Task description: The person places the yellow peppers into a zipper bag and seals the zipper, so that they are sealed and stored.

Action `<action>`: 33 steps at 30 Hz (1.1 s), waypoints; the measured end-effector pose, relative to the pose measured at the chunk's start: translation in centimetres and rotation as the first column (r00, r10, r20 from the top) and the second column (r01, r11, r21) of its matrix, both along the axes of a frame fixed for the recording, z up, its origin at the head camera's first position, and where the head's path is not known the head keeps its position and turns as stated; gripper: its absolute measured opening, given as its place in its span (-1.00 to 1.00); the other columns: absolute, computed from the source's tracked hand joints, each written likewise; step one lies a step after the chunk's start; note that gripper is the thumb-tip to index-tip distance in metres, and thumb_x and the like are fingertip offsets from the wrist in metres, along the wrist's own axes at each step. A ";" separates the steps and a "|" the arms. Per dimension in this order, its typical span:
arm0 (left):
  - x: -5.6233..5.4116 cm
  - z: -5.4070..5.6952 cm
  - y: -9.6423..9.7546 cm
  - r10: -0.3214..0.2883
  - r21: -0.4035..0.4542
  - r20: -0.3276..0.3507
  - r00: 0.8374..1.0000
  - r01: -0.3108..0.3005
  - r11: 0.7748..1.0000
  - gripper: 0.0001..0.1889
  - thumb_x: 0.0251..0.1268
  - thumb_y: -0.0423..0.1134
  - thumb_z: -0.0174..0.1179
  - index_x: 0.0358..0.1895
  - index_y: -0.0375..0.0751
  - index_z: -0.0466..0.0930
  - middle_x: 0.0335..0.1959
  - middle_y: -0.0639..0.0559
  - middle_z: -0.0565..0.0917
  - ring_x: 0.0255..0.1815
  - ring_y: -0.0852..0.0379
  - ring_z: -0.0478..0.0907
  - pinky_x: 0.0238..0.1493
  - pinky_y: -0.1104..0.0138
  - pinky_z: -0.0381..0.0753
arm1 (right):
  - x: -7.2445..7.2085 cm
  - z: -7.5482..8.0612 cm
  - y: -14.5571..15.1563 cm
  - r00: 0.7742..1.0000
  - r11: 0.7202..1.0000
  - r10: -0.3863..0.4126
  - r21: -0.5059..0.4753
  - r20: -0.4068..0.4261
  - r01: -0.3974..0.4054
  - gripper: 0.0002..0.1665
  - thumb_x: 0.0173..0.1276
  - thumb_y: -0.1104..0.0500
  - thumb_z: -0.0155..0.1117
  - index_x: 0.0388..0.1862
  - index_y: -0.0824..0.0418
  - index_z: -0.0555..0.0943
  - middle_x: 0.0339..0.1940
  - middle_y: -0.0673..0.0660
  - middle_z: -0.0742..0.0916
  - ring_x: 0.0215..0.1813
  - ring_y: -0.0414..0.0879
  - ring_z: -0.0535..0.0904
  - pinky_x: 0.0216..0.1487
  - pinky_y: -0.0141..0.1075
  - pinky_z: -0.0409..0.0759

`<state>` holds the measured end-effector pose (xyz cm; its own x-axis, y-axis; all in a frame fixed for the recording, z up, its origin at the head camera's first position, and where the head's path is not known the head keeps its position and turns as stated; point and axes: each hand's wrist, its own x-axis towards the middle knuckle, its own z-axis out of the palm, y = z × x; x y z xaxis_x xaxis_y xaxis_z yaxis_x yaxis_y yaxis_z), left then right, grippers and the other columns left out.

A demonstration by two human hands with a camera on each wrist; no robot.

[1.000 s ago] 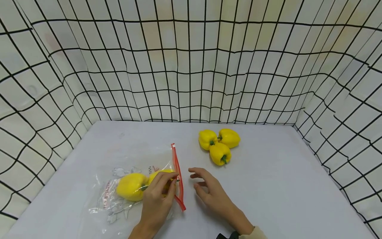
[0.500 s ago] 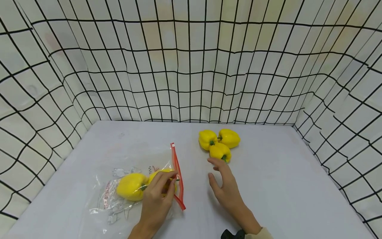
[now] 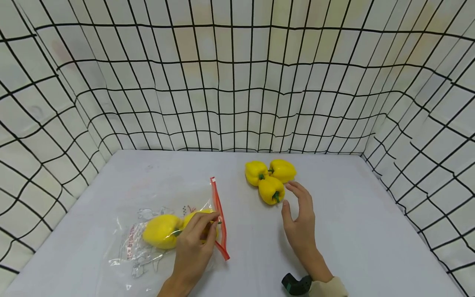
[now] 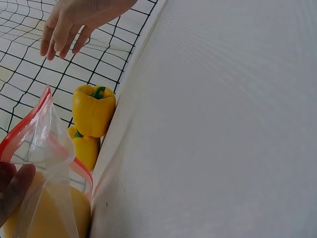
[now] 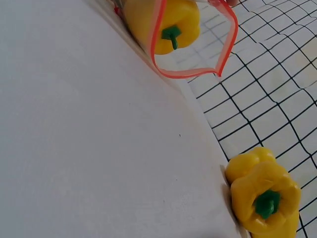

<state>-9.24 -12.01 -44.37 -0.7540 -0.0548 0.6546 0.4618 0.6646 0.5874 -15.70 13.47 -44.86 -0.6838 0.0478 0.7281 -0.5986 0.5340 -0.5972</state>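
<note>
My left hand (image 3: 191, 249) pinches the upper edge of a clear zip bag (image 3: 131, 245) near its red zip strip (image 3: 217, 198). In the right wrist view the bag's mouth gapes with a yellow bell pepper (image 5: 184, 22) inside, green stem facing out. Another yellow pepper (image 3: 161, 232) lies deeper in the bag. My right hand (image 3: 302, 227) holds nothing, thumb and fingers spread just right of the front pepper (image 3: 271, 190) of a loose group. Two more yellow peppers, one at left (image 3: 256, 172) and one at right (image 3: 283, 170), lie against it.
A white cloth-like surface (image 3: 352, 214) lies under everything. Black grid netting (image 3: 237, 90) over white walls rises at the back and both sides. A black device (image 3: 296, 284) sits at my right wrist, beside the beige sleeve (image 3: 330, 288).
My right hand has moved from beside the bag's mouth, rightward and away from me, to the right side of the loose peppers. My left hand keeps its pinch on the bag.
</note>
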 end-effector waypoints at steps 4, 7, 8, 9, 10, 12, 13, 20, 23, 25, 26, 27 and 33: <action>-0.1 -0.1 -0.1 0.000 0.000 0.000 1.000 0.000 1.000 -0.62 0.15 -0.57 0.45 0.03 -0.18 0.74 -0.16 0.13 0.68 -0.26 0.32 0.62 -0.21 0.66 0.64 | -0.4 -0.3 0.5 0.999 0.999 -0.039 0.011 -0.010 0.039 -0.46 0.39 0.47 0.24 0.35 0.36 0.50 0.44 0.31 0.56 0.53 0.17 0.37 0.63 -0.47 0.15; -0.1 -0.1 -0.1 -0.001 0.002 0.000 1.000 0.001 1.000 -0.63 0.16 -0.56 0.45 0.03 -0.19 0.74 -0.15 0.13 0.68 -0.26 0.33 0.61 -0.22 0.66 0.64 | -0.6 -0.3 0.9 0.997 0.997 -0.070 0.024 -0.031 0.071 -0.46 0.38 0.46 0.25 0.35 0.35 0.51 0.47 0.31 0.54 0.57 0.23 0.32 0.67 -0.40 0.11; -0.1 -0.1 -0.1 -0.002 0.004 0.000 1.000 0.002 1.000 -0.63 0.16 -0.56 0.44 0.03 -0.19 0.73 -0.16 0.13 0.68 -0.26 0.33 0.61 -0.22 0.66 0.64 | -0.7 -0.3 1.0 0.996 0.996 -0.078 0.027 -0.039 0.079 -0.45 0.38 0.46 0.26 0.35 0.35 0.51 0.48 0.31 0.53 0.57 0.25 0.31 0.68 -0.33 0.11; -0.1 -0.1 -0.1 -0.003 0.005 0.000 1.000 0.003 1.000 -0.63 0.17 -0.56 0.44 0.03 -0.19 0.73 -0.16 0.13 0.68 -0.26 0.33 0.60 -0.22 0.66 0.64 | -0.8 -0.3 1.1 0.995 0.996 -0.088 0.029 -0.045 0.089 -0.44 0.37 0.46 0.27 0.36 0.35 0.51 0.49 0.33 0.52 0.58 0.28 0.30 0.69 -0.23 0.13; -0.1 -0.1 -0.1 -0.003 0.005 -0.001 1.000 0.003 1.000 -0.63 0.17 -0.56 0.44 0.03 -0.19 0.73 -0.16 0.13 0.68 -0.26 0.33 0.61 -0.22 0.66 0.64 | -0.8 -0.3 1.3 0.994 0.994 -0.098 0.034 -0.048 0.100 -0.43 0.37 0.45 0.28 0.37 0.35 0.50 0.49 0.34 0.51 0.58 0.30 0.28 0.70 -0.11 0.16; -0.1 -0.2 -0.1 -0.005 0.007 -0.002 1.000 0.005 1.000 -0.63 0.16 -0.57 0.44 0.03 -0.19 0.73 -0.16 0.12 0.68 -0.26 0.32 0.61 -0.21 0.66 0.64 | -0.9 -0.2 1.5 0.993 0.993 -0.114 0.038 -0.035 0.115 -0.40 0.36 0.44 0.30 0.39 0.35 0.49 0.51 0.36 0.48 0.60 0.33 0.24 0.65 0.13 0.19; -0.1 -0.2 -0.1 -0.004 0.006 -0.001 1.000 0.004 1.000 -0.63 0.16 -0.57 0.45 0.02 -0.20 0.73 -0.16 0.12 0.68 -0.26 0.33 0.61 -0.21 0.66 0.64 | -1.0 -0.2 1.7 0.992 0.992 -0.122 0.040 -0.023 0.123 -0.37 0.36 0.43 0.31 0.41 0.35 0.47 0.52 0.38 0.47 0.60 0.35 0.23 0.61 0.23 0.20; -0.1 -0.2 -0.1 -0.011 0.005 -0.014 1.000 0.011 1.000 -0.62 0.16 -0.58 0.44 0.02 -0.17 0.73 -0.16 0.12 0.68 -0.27 0.32 0.60 -0.21 0.66 0.64 | -1.5 -0.9 2.7 0.982 0.988 -0.149 0.046 0.118 0.144 -0.28 0.40 0.32 0.36 0.51 0.32 0.39 0.63 0.38 0.32 0.65 0.37 0.11 0.53 0.43 0.14; -0.1 -0.2 -0.1 -0.017 0.009 -0.014 1.000 0.017 1.000 -0.63 0.16 -0.58 0.44 0.02 -0.18 0.72 -0.16 0.12 0.68 -0.28 0.32 0.60 -0.21 0.66 0.64 | -1.5 -1.0 2.8 0.970 0.989 -0.147 0.040 0.193 0.142 -0.28 0.42 0.27 0.36 0.52 0.31 0.39 0.64 0.39 0.28 0.66 0.38 0.09 0.53 0.44 0.15; -0.1 -0.2 0.0 -0.019 0.010 -0.013 1.000 0.019 1.000 -0.62 0.16 -0.58 0.44 0.02 -0.17 0.72 -0.16 0.13 0.68 -0.28 0.32 0.60 -0.21 0.66 0.64 | -1.5 -1.0 2.8 0.953 0.989 -0.148 0.040 0.265 0.142 -0.27 0.45 0.23 0.35 0.54 0.29 0.37 0.67 0.38 0.24 0.67 0.37 0.07 0.54 0.43 0.15; -0.1 -0.2 -0.1 -0.018 0.009 -0.012 1.000 0.018 1.000 -0.62 0.16 -0.58 0.44 0.02 -0.17 0.72 -0.16 0.13 0.68 -0.27 0.32 0.60 -0.21 0.66 0.64 | -1.5 -1.1 2.9 0.941 0.989 -0.147 0.042 0.305 0.141 -0.27 0.46 0.21 0.34 0.56 0.27 0.35 0.68 0.37 0.22 0.68 0.37 0.05 0.54 0.43 0.14; -0.1 -0.2 -0.1 -0.018 0.009 -0.012 1.000 0.018 1.000 -0.62 0.16 -0.58 0.44 0.02 -0.17 0.72 -0.16 0.13 0.68 -0.27 0.32 0.60 -0.21 0.66 0.64 | -1.5 -1.1 2.9 0.927 0.989 -0.145 0.044 0.346 0.139 -0.26 0.48 0.18 0.33 0.57 0.26 0.33 0.70 0.35 0.19 0.69 0.35 0.04 0.55 0.42 0.14; -0.1 -0.2 -0.1 -0.014 0.001 -0.015 1.000 0.014 1.000 -0.62 0.15 -0.58 0.44 0.02 -0.17 0.72 -0.16 0.13 0.68 -0.27 0.33 0.60 -0.21 0.66 0.64 | -1.7 -1.2 3.1 0.831 0.992 -0.123 0.055 0.543 0.112 -0.17 0.55 0.06 0.27 0.67 0.18 0.19 0.75 0.29 0.09 0.73 0.31 -0.02 0.63 0.34 0.08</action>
